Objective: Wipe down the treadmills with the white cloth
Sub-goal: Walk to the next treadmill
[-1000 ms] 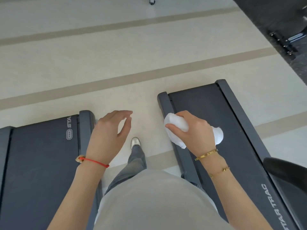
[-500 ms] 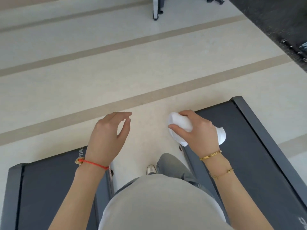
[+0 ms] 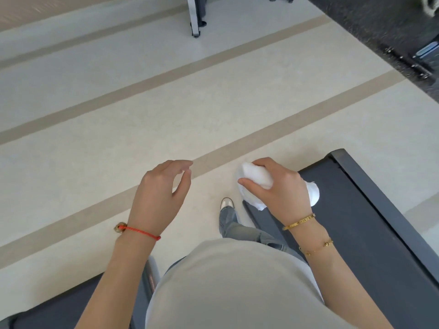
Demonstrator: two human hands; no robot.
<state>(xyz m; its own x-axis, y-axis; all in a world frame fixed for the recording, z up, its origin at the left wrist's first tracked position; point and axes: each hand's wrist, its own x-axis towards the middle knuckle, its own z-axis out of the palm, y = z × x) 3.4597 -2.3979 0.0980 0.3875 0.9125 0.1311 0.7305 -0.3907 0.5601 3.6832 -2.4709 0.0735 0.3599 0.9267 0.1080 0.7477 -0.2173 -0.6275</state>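
Head view: a person is standing between two treadmills, holding a white cloth (image 3: 259, 179) in the right hand (image 3: 278, 188).

The pale floor (image 3: 166, 103) with tan stripes is filling most of the scene. The right treadmill (image 3: 356, 222) is lying along the right side, its dark belt running to its far end edge, and only a corner of the left treadmill (image 3: 59, 307) is showing at the bottom left. The right hand is hovering over the near-left corner of the right treadmill's far end, its fingers curling round the bunched cloth, thumb pressing on the cloth's near side; whether the cloth is touching the deck cannot be told. The left hand (image 3: 161, 195) is hanging over the floor, fingers loosely bent and close together, gripping nothing. A red cord (image 3: 140, 232) is circling the left wrist, and two gold bracelets (image 3: 299, 222) are sitting on the right.
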